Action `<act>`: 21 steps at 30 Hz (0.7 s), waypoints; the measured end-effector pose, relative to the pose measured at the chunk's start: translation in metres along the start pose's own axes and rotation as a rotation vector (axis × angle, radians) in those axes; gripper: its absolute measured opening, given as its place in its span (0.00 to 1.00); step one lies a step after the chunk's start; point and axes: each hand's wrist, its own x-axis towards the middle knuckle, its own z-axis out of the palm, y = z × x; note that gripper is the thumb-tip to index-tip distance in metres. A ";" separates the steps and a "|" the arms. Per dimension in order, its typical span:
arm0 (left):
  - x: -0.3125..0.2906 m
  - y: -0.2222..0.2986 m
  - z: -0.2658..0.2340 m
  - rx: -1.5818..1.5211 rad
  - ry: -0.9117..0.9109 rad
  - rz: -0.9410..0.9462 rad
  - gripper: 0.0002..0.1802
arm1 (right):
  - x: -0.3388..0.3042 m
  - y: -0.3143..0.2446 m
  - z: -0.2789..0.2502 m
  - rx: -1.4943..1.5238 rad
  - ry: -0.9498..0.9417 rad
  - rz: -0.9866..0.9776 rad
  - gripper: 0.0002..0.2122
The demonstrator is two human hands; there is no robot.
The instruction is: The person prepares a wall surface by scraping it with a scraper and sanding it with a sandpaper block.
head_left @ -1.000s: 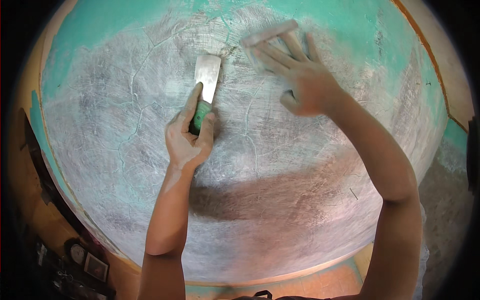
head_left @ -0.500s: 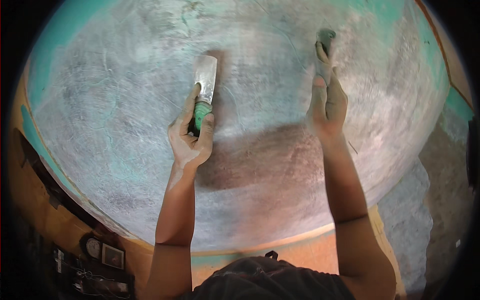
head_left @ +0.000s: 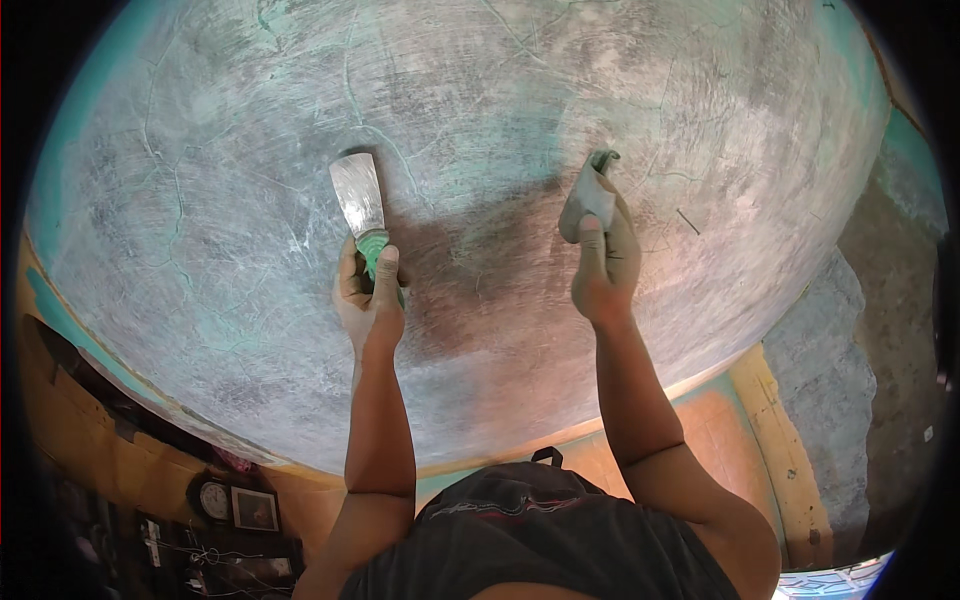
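My left hand (head_left: 368, 305) is closed around the green handle of a putty knife (head_left: 358, 195), its broad metal blade pointing up and away from me. To the right, my right hand (head_left: 610, 268) pinches a folded, curling sheet of sandpaper (head_left: 580, 210), grey-green on one side and paler on the other, thumb pressed on its face. Both hands are held out before a large wall surface (head_left: 490, 140), smeared whitish-grey over turquoise paint and lined with cracks. Whether the sandpaper touches the wall I cannot tell.
A nail-like dark sliver (head_left: 688, 221) sits on the wall right of my right hand. At lower left are a round clock (head_left: 213, 498), a framed picture (head_left: 255, 508) and loose wires (head_left: 215, 557). Bare grey plaster (head_left: 815, 370) shows at the right.
Both hands have come down toward me and shifted left, each with its tool still in it. The right hand has turned, so more of the sandpaper's face shows.
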 end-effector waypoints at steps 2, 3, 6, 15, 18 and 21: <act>-0.006 -0.004 0.002 -0.023 0.009 -0.124 0.20 | 0.000 0.003 0.007 -0.179 0.018 -0.156 0.17; -0.009 -0.006 0.003 -0.016 0.014 -0.126 0.20 | 0.002 0.005 0.010 -0.173 0.016 -0.152 0.17; -0.014 -0.007 0.008 -0.014 -0.006 -0.137 0.20 | 0.002 0.008 0.018 -0.533 -0.025 -0.290 0.18; -0.023 -0.010 -0.005 -0.049 0.039 -0.227 0.15 | -0.019 0.006 0.062 -0.321 -0.279 -0.275 0.21; -0.024 -0.010 -0.003 -0.034 0.046 -0.276 0.16 | -0.022 0.014 0.072 -0.294 -0.224 -0.255 0.21; -0.022 -0.007 -0.003 0.066 0.033 -0.276 0.17 | -0.027 0.019 0.084 -0.304 -0.275 -0.220 0.23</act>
